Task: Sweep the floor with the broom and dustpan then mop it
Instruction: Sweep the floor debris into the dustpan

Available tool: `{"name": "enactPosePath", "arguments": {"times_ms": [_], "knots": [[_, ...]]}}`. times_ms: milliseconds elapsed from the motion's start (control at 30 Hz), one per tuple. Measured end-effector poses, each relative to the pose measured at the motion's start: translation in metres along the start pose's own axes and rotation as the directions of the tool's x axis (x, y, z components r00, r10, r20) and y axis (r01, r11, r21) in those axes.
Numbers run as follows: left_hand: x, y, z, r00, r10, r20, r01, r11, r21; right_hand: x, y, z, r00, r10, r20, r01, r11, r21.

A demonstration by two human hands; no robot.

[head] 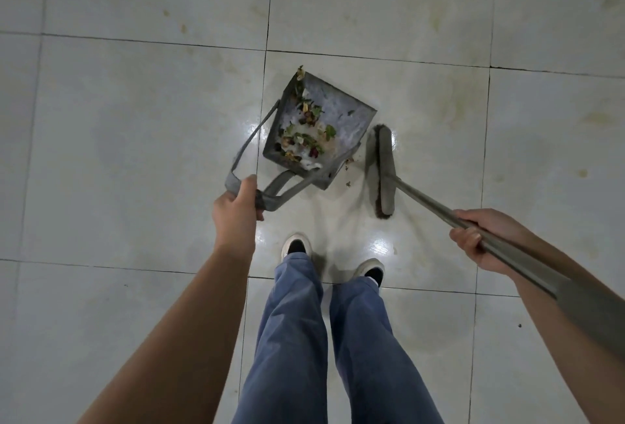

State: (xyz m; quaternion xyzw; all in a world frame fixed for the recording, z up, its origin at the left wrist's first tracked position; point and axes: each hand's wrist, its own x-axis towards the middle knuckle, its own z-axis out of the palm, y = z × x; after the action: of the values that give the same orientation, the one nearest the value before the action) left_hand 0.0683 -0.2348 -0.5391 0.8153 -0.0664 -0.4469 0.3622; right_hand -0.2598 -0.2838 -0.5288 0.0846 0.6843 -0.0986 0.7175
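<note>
The dustpan (334,119), filled with debris (304,132), is gripped by the left hand (236,210); the broom (384,170) beside it is grasped by the right hand (480,237).

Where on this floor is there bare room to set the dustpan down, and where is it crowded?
Bare tile lies left of the dustpan and its handle, and beyond it toward the top. The tiles right of the broom are bare too, though stained. It is crowded between dustpan and broom head, where crumbs lie, and near the shoes.
</note>
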Motion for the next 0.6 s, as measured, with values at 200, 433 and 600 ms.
{"name": "enactPosePath", "arguments": {"times_ms": [200,433,600], "knots": [[0.000,0.007,-0.002,0.995,0.068,0.067,-0.069,0.998,0.010,0.002,0.001,-0.006,0.999,-0.013,0.034,0.011,0.998,0.064],[0.005,0.019,-0.009,0.999,0.018,0.027,-0.019,0.999,0.029,-0.014,0.001,-0.003,0.999,-0.045,-0.012,0.046,0.999,0.007],[-0.013,0.001,-0.042,0.999,0.019,0.036,-0.024,0.989,0.146,-0.024,-0.001,-0.001,0.987,-0.109,-0.118,0.093,0.987,-0.134]]}}
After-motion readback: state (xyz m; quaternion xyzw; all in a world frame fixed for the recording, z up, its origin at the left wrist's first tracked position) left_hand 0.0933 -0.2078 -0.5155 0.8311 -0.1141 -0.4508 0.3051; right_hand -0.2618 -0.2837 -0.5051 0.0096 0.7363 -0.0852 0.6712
